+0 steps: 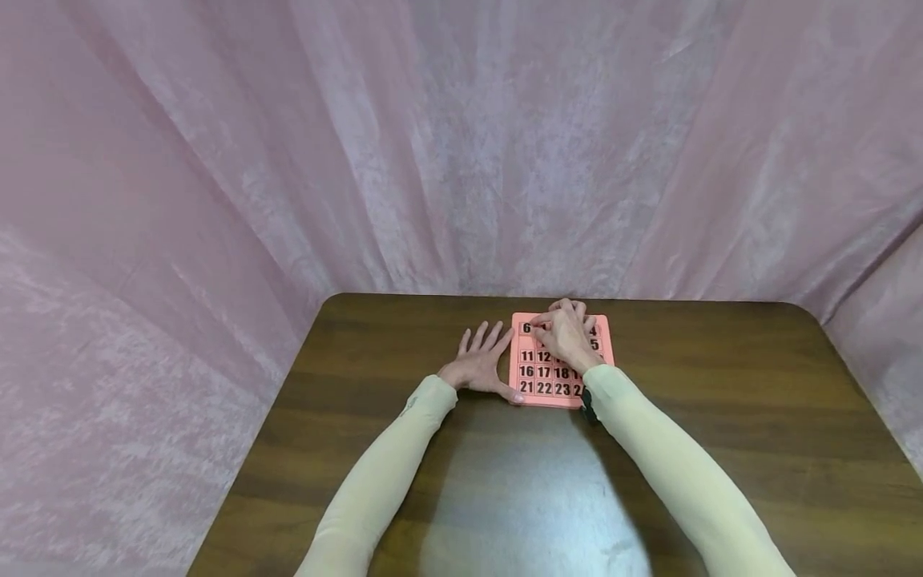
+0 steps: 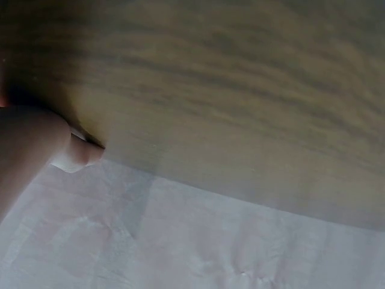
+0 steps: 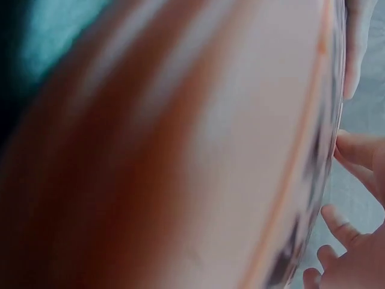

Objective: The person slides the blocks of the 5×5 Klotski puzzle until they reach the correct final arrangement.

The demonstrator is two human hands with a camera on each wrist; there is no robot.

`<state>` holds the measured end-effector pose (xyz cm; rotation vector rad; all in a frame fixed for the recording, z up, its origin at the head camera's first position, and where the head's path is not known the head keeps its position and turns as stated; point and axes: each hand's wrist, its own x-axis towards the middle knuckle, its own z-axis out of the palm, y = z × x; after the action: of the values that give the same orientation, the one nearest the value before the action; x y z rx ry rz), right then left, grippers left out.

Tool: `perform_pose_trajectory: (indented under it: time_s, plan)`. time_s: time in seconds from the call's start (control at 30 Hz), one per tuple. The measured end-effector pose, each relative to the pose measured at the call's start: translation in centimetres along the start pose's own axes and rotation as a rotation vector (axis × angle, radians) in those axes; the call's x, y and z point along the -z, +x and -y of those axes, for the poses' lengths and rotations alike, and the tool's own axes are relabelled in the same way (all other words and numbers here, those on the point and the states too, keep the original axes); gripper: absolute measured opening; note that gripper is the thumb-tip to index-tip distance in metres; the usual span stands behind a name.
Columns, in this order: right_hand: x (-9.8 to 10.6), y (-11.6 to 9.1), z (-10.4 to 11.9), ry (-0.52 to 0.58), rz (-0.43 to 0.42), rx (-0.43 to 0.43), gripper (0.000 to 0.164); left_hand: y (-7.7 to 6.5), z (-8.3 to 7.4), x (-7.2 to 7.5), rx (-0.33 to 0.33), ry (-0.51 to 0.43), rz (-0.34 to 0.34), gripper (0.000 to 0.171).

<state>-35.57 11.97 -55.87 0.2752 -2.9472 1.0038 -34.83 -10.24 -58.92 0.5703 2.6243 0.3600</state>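
Note:
A pink square number puzzle [image 1: 530, 401] lies on the table, its tiles bearing black numbers. My left hand [image 1: 479, 367] is spread flat beside it on the left, the thumb touching its lower left corner. In the left wrist view only part of the left hand [image 2: 36, 144] shows against the wood. My right hand [image 1: 566, 332] reaches over the upper part of the puzzle, thumb and forefinger tips touching it near the 6 tile [image 1: 526, 328]. Several tiles are hidden beneath this hand. In the right wrist view the right hand's fingers [image 3: 343, 226] meet the blurred board [image 3: 258, 120] edge-on.
The brown wooden table [image 1: 735, 385] stretches to both sides, with a bright reflection in front. A pinkish curtain [image 1: 505, 160] hangs directly behind its far edge. A dark band [image 1: 588, 405] sits at the right wrist.

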Motion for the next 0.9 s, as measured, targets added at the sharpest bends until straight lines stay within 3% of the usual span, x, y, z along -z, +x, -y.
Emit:
perform_pose_trajectory:
  time_s: [0.2,0.5,0.9]
  plan:
    - [0.6,-0.7,0.5,0.010,0.025,0.003,0.026,-0.1,-0.2,0.5,-0.006,-0.012,0.007,0.147]
    - [0.6,-2.2,1.2,-0.044,0.106,0.087,0.024,-0.2,0.1,0.8,-0.006,-0.018,-0.008,0.146]
    - [-0.2,-2.0,0.6,-0.055,0.024,0.084,0.020,-0.2,-0.1,0.2,0.004,-0.026,0.010,0.147]
